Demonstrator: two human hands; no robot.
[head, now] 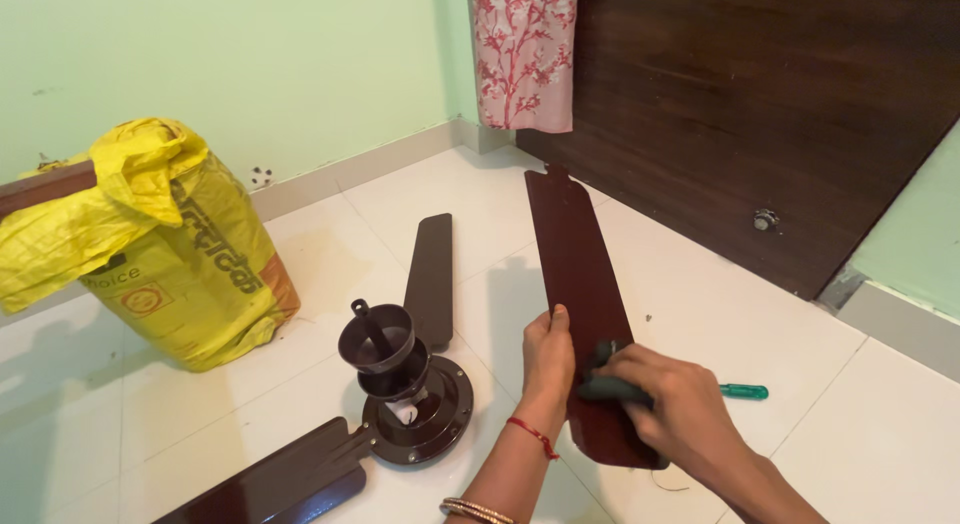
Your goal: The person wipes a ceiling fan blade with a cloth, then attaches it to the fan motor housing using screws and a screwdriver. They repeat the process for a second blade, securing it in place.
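- Head view, lower centre: left hand (548, 356) grips the edge of a loose fan blade (585, 304) lying on the floor.
- Right hand (672, 404) is closed round a dark cloth (607, 387), pressed on the blade.
- Screwdriver (744, 391) lies right of the blade.
- Fan motor (415, 409) sits at lower left.
- Risk: the blade may skid on smooth tile if the left grip loosens.

Yellow woven sack (190, 274): bulky, crumpled top, dark and orange print, on the floor against the wall at your left.
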